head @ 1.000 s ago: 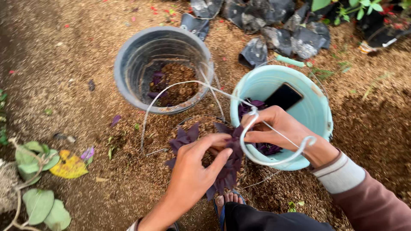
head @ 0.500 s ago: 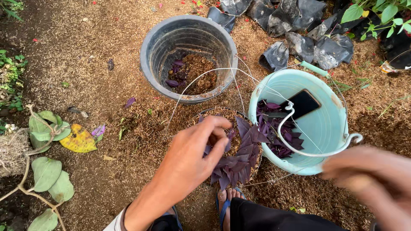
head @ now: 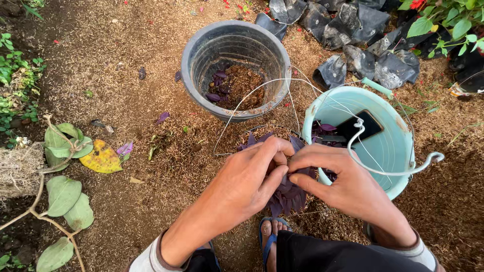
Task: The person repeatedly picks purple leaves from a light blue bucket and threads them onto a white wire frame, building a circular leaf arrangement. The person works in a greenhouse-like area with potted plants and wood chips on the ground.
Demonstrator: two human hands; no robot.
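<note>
Husk-strewn ground (head: 126, 60) bears grey pot (head: 201, 60), turquoise bucket (head: 388, 151).

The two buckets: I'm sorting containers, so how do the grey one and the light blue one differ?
The grey bucket stands farther from the person; the light blue bucket sits beside the right hand. The grey bucket holds brown soil and a few purple leaves; the light blue bucket holds purple cuttings and a dark phone. Only the light blue bucket shows a white handle. Both are round, open and stand on the ground.
</note>
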